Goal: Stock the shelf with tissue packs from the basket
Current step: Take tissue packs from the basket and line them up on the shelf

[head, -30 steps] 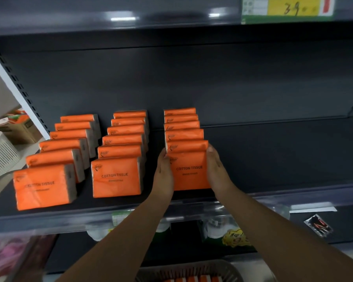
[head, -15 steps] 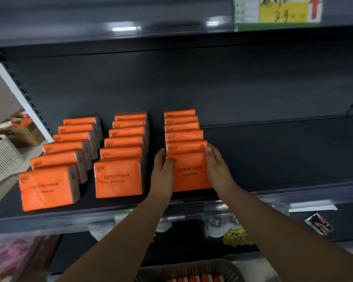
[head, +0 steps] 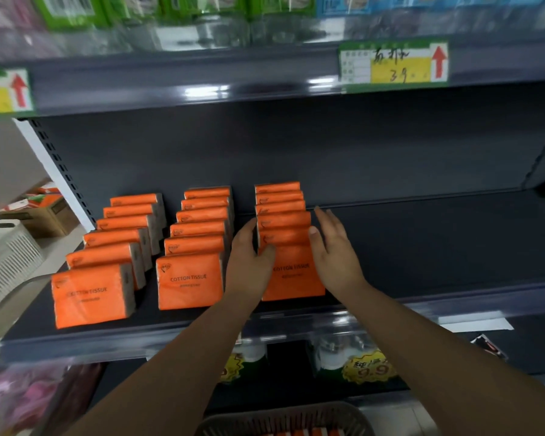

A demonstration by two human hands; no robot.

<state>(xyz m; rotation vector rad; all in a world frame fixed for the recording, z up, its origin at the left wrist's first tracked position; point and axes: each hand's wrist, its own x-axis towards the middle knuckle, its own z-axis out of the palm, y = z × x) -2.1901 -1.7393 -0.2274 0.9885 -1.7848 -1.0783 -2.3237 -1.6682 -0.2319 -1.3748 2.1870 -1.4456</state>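
Your left hand (head: 249,259) and right hand (head: 335,250), fingers straight and holding nothing, flank the third row of tissue packs (head: 291,275) on the shelf (head: 438,247); the basket (head: 283,418) sits directly below them.

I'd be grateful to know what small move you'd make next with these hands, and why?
Probably lower both hands to the basket for another pack. The left hand and right hand flank the right row with straight fingers, gripping nothing; that row stands neat, and bare shelf lies to its right, so a fourth row could start there.
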